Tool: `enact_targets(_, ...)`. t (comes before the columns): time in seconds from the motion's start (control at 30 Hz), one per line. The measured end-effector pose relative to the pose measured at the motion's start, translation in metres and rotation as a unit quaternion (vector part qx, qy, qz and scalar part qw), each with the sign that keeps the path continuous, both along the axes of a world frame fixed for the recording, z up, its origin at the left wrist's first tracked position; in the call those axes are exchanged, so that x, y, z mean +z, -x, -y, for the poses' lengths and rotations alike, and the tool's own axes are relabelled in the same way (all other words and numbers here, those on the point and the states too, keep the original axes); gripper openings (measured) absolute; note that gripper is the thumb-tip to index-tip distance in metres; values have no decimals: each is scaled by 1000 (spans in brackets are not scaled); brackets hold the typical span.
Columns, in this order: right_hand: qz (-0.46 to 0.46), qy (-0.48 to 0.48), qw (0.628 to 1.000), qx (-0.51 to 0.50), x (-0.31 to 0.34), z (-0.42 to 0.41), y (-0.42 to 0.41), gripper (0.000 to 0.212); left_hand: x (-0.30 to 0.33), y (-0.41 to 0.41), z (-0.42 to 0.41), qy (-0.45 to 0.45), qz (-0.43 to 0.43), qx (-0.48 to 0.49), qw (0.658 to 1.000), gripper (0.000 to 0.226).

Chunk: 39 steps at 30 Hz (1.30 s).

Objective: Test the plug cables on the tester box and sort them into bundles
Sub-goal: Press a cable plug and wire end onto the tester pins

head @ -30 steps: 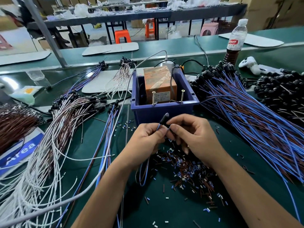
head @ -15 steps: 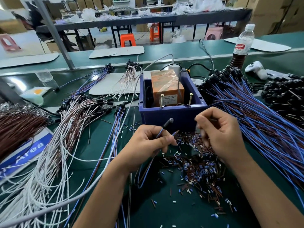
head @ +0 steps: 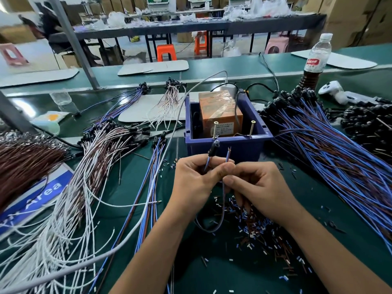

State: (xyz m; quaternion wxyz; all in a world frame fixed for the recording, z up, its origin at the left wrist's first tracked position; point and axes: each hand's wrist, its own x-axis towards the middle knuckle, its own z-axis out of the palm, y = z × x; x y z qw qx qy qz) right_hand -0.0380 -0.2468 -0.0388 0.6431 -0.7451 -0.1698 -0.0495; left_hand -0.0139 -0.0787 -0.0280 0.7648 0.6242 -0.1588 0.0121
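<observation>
Both hands pinch one blue-brown plug cable (head: 223, 200) before the blue tester box (head: 229, 145): left hand (head: 195, 183) near plug, right hand (head: 258, 187) near stripped end.

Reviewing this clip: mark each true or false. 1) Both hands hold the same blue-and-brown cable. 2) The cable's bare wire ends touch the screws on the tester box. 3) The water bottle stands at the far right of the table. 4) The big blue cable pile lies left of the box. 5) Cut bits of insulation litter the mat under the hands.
1) True: the left hand and right hand both pinch the cable, its black plug pointing up.
2) False: the bare wire ends are held in front of the tester box, apart from the screws.
3) True: water bottle.
4) False: the blue cable pile lies right of the box.
5) True: insulation bits.
</observation>
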Motion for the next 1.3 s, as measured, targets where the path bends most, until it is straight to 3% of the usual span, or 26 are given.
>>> enact_targets(0.17, -15, -22, 1000, 13, -2, -2, -2, 14, 0, 0, -2, 15, 1, -3, 1000, 5)
enact_targets(0.37, -27, -76, 997, 2, -5, -1, -4, 22, -2, -3, -6, 18, -12, -3, 1000, 21)
enact_targets(0.47, -11, -83, 996, -6, -4, -1, -4, 19, -3, -3, -5, 25, 5, 0, 1000, 13)
enact_targets(0.67, 42, -98, 986, -129, 0, 3, -2, 28, -2, -5, -7, 48, 1, -28, 998, 6)
enact_targets(0.77, 98, -68, 970, -210, 0, 1, 0, 36, -3, -6, -7, 30, 24, 23, 999, 17)
enact_targets(0.93, 88, -55, 959, -263, -3, 2, -3, 44, -9, -5, -3, 1, 31, 111, 993, 19)
enact_targets(1.3, 108, -6, 964, -245, 0, 2, -3, 41, -7, -4, 2, -11, 79, 192, 978, 11)
